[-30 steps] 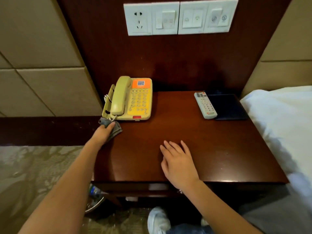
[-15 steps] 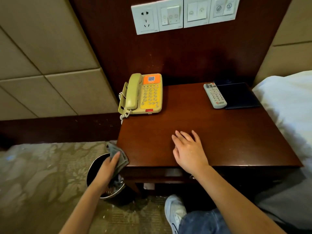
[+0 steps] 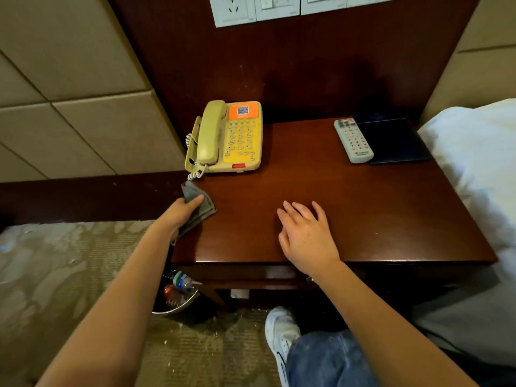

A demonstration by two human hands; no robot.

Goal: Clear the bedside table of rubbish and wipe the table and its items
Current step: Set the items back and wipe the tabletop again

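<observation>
**Cloth at the table's left edge, other hand flat on the top**

The left hand (image 3: 181, 213) grips a folded grey cloth (image 3: 201, 204), thumb laid across its top and the other fingers hidden beneath it. The cloth sits at the left edge of the dark red-brown wooden bedside table (image 3: 368, 216), just in front of the coiled cord of the yellow-beige corded telephone (image 3: 233, 138), without touching the cord. The right hand (image 3: 307, 237) lies palm down on the tabletop near the front edge, fingers straight and slightly spread, holding nothing.

The polished top bears the telephone at its back left. At the back right lies a white remote control (image 3: 353, 141), touching a dark flat folder (image 3: 393, 141) on its right. Behind the table rises a dark wood panel with a row of white wall plates (image 3: 251, 8), cut off by the top of the view. Beige padded wall panels (image 3: 72, 88) flank it. White bedding (image 3: 480, 155) lies against the table's right side. A patterned carpet (image 3: 69, 275) covers the floor. A round metal-rimmed bin (image 3: 178, 310) stands under the table's left front corner, with a plastic bottle (image 3: 181, 282) in it.

Count: two hands, one cloth, one telephone, one remote, one folder, one bin.
</observation>
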